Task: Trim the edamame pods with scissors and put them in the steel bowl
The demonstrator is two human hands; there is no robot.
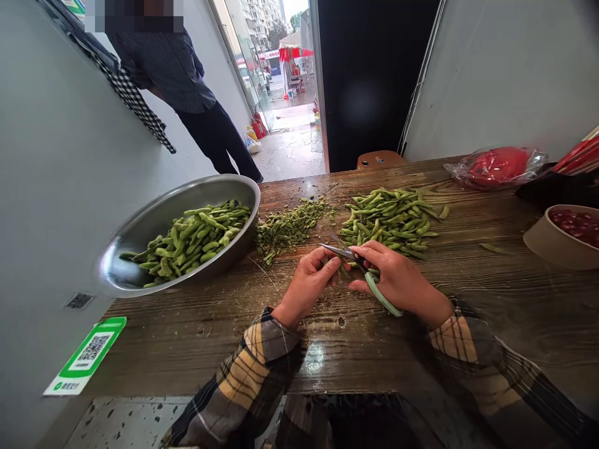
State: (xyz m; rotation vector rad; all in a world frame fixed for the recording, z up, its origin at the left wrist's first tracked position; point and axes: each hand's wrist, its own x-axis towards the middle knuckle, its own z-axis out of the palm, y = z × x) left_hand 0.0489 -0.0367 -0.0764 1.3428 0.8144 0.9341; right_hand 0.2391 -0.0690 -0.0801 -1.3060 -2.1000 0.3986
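Note:
My right hand [397, 274] grips green-handled scissors [381, 293], their blades apart and pointing left toward my other hand. Pinched between the thumb and fingers of my left hand [313, 274] is a green edamame pod [344, 270], mostly hidden by the fingers. Just beyond my right hand lies a heap of edamame pods [388, 218]. Left of that heap, small green trimmings [294, 226] are scattered on the wood. A large steel basin [126, 234] at the left holds many more pods and looks tilted in this view.
The dark wooden table [224, 349] carries a plastic-wrapped red item [498, 167] and a paper bowl of dark red pieces [543, 240] at right. A single pod [496, 249] lies near the bowl. A person [173, 81] stands beyond the basin, near the open doorway.

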